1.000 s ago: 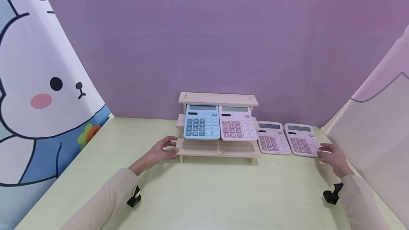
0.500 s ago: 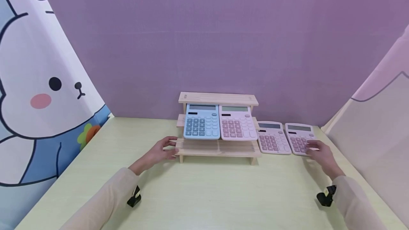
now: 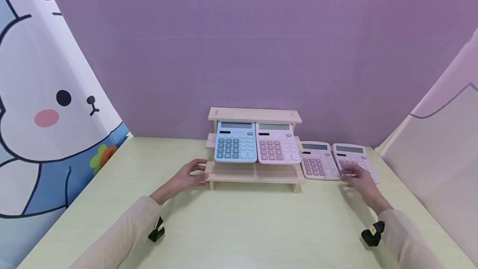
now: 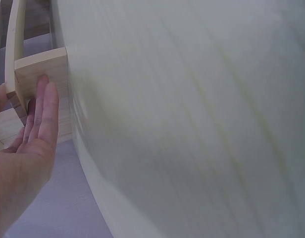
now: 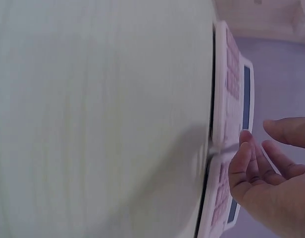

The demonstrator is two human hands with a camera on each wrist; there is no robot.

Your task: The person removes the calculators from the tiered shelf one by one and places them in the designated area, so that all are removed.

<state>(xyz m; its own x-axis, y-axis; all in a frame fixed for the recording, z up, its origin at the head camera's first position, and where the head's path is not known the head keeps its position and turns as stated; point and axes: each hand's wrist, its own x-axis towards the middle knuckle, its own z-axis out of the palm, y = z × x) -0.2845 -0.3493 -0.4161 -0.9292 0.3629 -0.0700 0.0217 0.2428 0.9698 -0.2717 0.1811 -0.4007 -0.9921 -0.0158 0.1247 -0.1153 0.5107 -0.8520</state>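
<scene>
A stepped wooden shelf stands at the table's middle. My left hand holds the left end of its lowest tier. In the left wrist view the thumb is on one side of the board and the fingers lie along the end panel. On the shelf a blue calculator and a pink calculator lean side by side. To its right lie two more pink calculators, a nearer-shelf one and a rightmost one. My right hand hovers over the rightmost one's lower left corner, fingers loosely bent, holding nothing.
The pale table runs up to a purple backdrop. A cartoon-printed cloth borders the left side and a pale cloth the right. The shelf's top board sits above the leaning calculators.
My right hand has moved left, from the rightmost calculator's right edge across its front to its left corner. The left hand stays at the shelf, and the calculators stay where they were.
</scene>
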